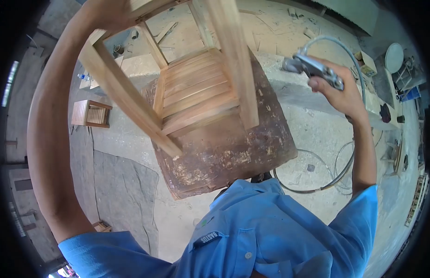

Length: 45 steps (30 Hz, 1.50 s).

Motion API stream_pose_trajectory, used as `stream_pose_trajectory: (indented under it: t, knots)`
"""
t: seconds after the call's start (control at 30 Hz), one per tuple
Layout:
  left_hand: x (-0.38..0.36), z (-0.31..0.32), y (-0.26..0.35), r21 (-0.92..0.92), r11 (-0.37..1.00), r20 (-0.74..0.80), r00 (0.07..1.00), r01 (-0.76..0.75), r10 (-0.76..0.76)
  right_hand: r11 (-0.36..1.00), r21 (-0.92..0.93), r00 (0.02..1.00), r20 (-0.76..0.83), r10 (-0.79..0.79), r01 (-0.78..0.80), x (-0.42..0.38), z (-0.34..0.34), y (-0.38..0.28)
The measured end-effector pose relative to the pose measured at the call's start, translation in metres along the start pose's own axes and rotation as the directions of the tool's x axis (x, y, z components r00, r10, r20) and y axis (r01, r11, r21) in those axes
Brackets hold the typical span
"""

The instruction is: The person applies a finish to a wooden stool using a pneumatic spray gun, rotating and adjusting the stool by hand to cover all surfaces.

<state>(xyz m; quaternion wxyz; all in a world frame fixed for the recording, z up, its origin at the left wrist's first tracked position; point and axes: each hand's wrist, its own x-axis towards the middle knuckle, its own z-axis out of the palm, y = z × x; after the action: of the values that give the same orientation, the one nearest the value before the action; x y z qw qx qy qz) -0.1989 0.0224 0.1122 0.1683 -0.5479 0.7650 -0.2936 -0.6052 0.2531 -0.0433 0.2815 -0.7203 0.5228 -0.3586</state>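
A wooden frame with slats, like a small stool or chair, is tilted on a worn brown board. My left hand is at the frame's upper left corner, closed around the wood; its fingers are partly hidden. To the right, my right hand is wrapped round a metal spray gun, held apart from the frame. The gun's nozzle end points left towards the wood. A grey hose curves from the gun past my right wrist.
A small slatted wooden stool stands at the left. Hose loops lie on the floor at the right. Wood scraps and cups are scattered at the back, with a cardboard box and a round white disc at the far right.
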Motion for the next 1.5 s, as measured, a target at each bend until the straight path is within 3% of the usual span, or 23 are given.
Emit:
stream_pose_trajectory:
  t: [0.03, 0.07, 0.17, 0.23, 0.33, 0.47, 0.6, 0.67, 0.97, 1.1, 1.2, 1.23, 1.33, 1.37, 1.47, 1.5]
  knots:
    - [-0.008, 0.004, -0.003, 0.030, 0.997, -0.173, 0.982, -0.070, 0.075, 0.999, -0.016, 0.999, -0.014, 0.034, -0.035, 0.015, -0.007, 0.014]
    - [-0.012, -0.002, 0.003, -0.016, 0.999, -0.148, 0.988, -0.044, 0.042, 0.997, -0.032, 0.997, -0.023, 0.074, -0.074, 0.031, -0.014, 0.028]
    - [-0.021, -0.019, 0.022, -0.103, 0.993, -0.095, 0.994, 0.049, -0.059, 0.988, 0.026, 0.983, -0.103, -0.152, 0.155, 0.089, -0.012, 0.075]
    - [-0.028, -0.027, 0.026, -0.203, 0.979, -0.175, 0.984, -0.018, -0.018, 0.974, 0.078, 0.971, -0.136, -0.199, 0.210, 0.128, -0.004, 0.095]
    - [-0.021, -0.035, 0.028, -0.245, 0.962, 0.007, 0.993, 0.119, -0.121, 0.954, 0.018, 0.942, -0.168, -0.291, 0.298, 0.184, 0.013, 0.121]
    - [-0.022, -0.035, 0.031, -0.255, 0.954, 0.014, 0.987, 0.160, -0.161, 0.934, -0.009, 0.910, -0.222, -0.349, 0.356, 0.241, 0.038, 0.136]
    - [-0.022, -0.039, 0.033, -0.253, 0.941, 0.102, 0.973, 0.226, -0.206, 0.934, -0.019, 0.906, -0.236, -0.352, 0.358, 0.267, 0.057, 0.149]
    - [-0.021, -0.035, 0.027, -0.217, 0.940, 0.161, 0.959, 0.264, -0.232, 0.950, -0.005, 0.937, -0.162, -0.309, 0.313, 0.268, 0.065, 0.161]
    - [-0.027, -0.006, -0.005, -0.235, 0.949, 0.078, 0.977, 0.212, -0.199, 0.975, 0.069, 0.975, 0.039, -0.217, 0.214, 0.223, 0.092, 0.217]
    - [-0.027, -0.006, -0.007, -0.234, 0.943, 0.086, 0.971, 0.235, -0.221, 0.987, 0.040, 0.986, 0.057, -0.159, 0.157, 0.236, 0.094, 0.223]
    - [-0.028, -0.010, 0.000, -0.204, 0.944, 0.128, 0.963, 0.258, -0.236, 0.978, 0.136, 0.987, -0.012, -0.160, 0.160, 0.264, 0.087, 0.213]
    - [-0.027, -0.016, 0.007, -0.258, 0.924, 0.160, 0.955, 0.284, -0.249, 0.964, 0.138, 0.973, -0.075, -0.220, 0.229, 0.277, 0.087, 0.211]
    - [-0.032, -0.019, 0.011, -0.188, 0.960, 0.073, 0.978, 0.208, -0.198, 0.976, 0.083, 0.978, -0.062, -0.199, 0.204, 0.300, 0.066, 0.172]
    - [-0.033, -0.017, 0.009, -0.215, 0.950, 0.104, 0.972, 0.229, -0.211, 0.963, 0.043, 0.957, -0.130, -0.258, 0.266, 0.306, 0.064, 0.165]
    - [-0.032, -0.030, 0.025, -0.309, 0.927, 0.110, 0.976, 0.213, -0.188, 0.896, 0.231, 0.916, -0.232, -0.328, 0.379, 0.316, 0.056, 0.134]
    - [-0.031, -0.034, 0.029, -0.353, 0.910, 0.128, 0.975, 0.218, -0.184, 0.869, 0.294, 0.915, -0.198, -0.351, 0.397, 0.320, 0.063, 0.131]
